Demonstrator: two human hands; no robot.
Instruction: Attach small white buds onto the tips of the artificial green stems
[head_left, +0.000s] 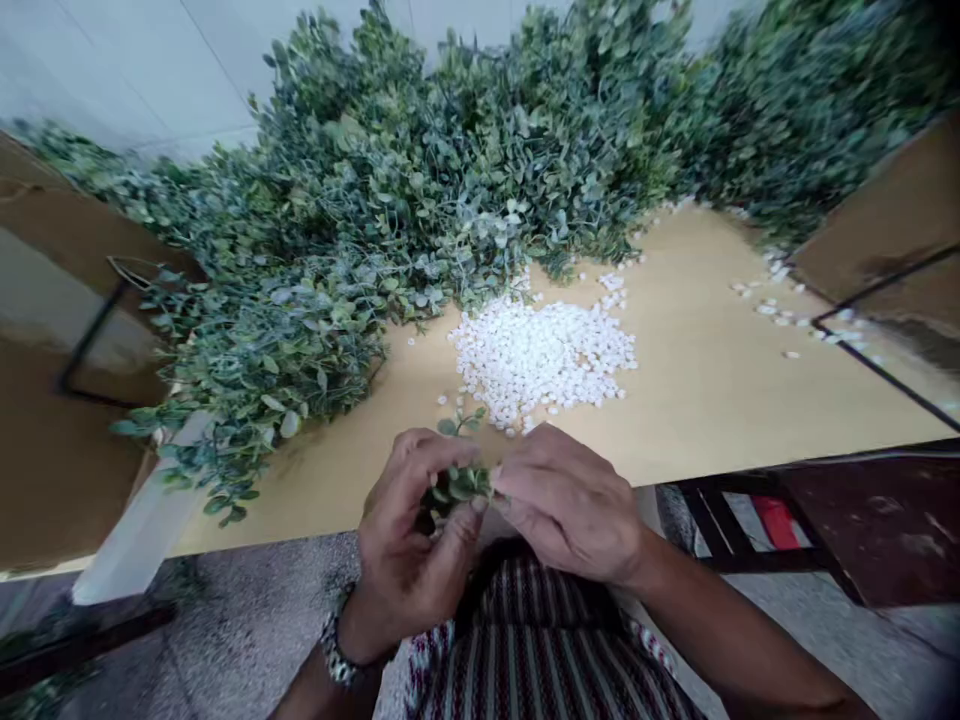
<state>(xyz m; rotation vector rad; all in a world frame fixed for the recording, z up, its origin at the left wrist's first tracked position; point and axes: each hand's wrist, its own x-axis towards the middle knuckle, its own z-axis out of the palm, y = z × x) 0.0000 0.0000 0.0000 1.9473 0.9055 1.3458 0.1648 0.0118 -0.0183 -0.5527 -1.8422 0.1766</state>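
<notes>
Close to my body, over the table's front edge, my left hand [424,530] is closed round a sprig of green artificial leaves [457,487], and some leaves poke out above the fingers. My right hand [566,505] meets it from the right, its thumb and forefinger pinched at the sprig's end. A small pale bit seems to sit between those fingertips, too blurred to name. Just beyond both hands lies a heap of small white plastic pieces [544,355] on the tabletop [690,350].
A big mound of artificial foliage [450,180] runs along the back and left of the table. Cardboard boxes [67,400] flank both sides, each with a dark bent rod. More white pieces [784,310] are scattered at right. A dark stool [870,520] stands below right.
</notes>
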